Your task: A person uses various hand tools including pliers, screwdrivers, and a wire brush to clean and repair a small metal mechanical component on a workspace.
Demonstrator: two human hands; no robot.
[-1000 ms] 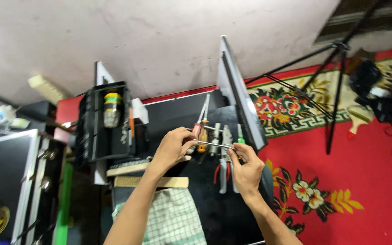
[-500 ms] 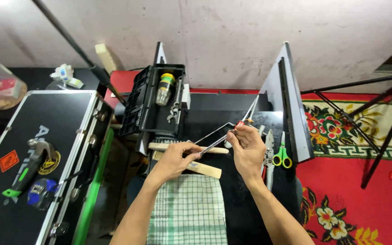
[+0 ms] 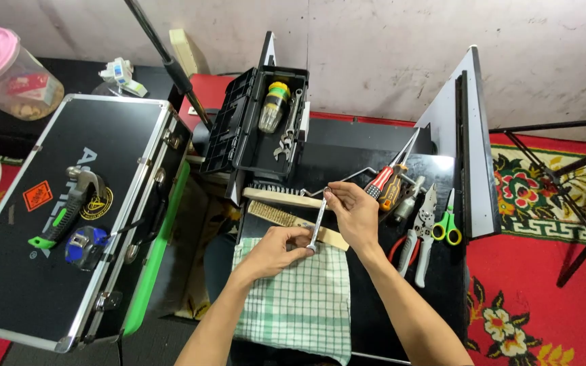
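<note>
A slim metal wrench point(image 3: 318, 224) is gripped at both ends, the left hand point(image 3: 276, 252) pinching its lower end, the right hand point(image 3: 353, 215) its upper, above the checked cloth point(image 3: 300, 301) at the black table's point(image 3: 374, 318) near edge; wiping appears under way, calling for steady grip.

A checked cloth point(image 3: 300, 298) lay on the table point(image 3: 374, 163), two wire brushes point(image 3: 286, 207) just behind it. Screwdrivers point(image 3: 384, 186), pliers point(image 3: 420, 234) and scissors point(image 3: 447, 227) lay to the right; an open toolbox point(image 3: 239, 129) stood behind, a closed case point(image 3: 49, 203) left.
</note>
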